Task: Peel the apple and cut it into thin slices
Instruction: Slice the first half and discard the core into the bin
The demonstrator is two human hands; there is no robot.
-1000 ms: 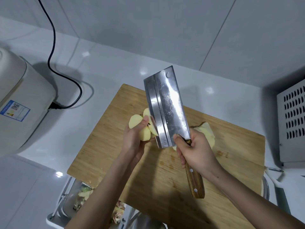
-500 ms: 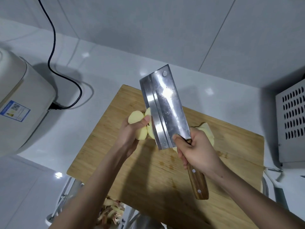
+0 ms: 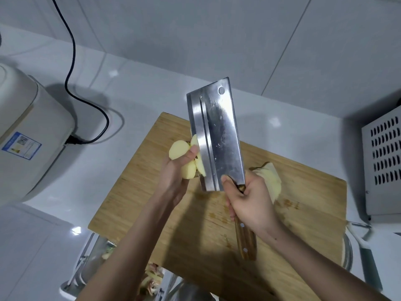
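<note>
Holding a peeled apple piece above the cutting board, the left hand has its fingers curled round the pale flesh, the thumb pressed across the cut face where the core shows. The piece is lifted off the board, over its far left part, and its right side touches the flat of the cleaver. The right hand is clamped on the cleaver's wooden handle, its fingers wrapped tight just behind the blade with the thumb lying on the steel near the handle; the blade points away from the person, tilted up over the far edge of the board. The edge side of the blade meets the apple piece, though how deep it sits in the flesh cannot be told.

Another peeled apple piece lies on the board just beyond the right hand, partly hidden by it. The board rests on a white desk. Left of the board stands a cream appliance with a blue label, a black cable running from it up the wall. Right of the board is a grey vented metal box. Below the board's near left corner, apple peelings lie in a metal container.
</note>
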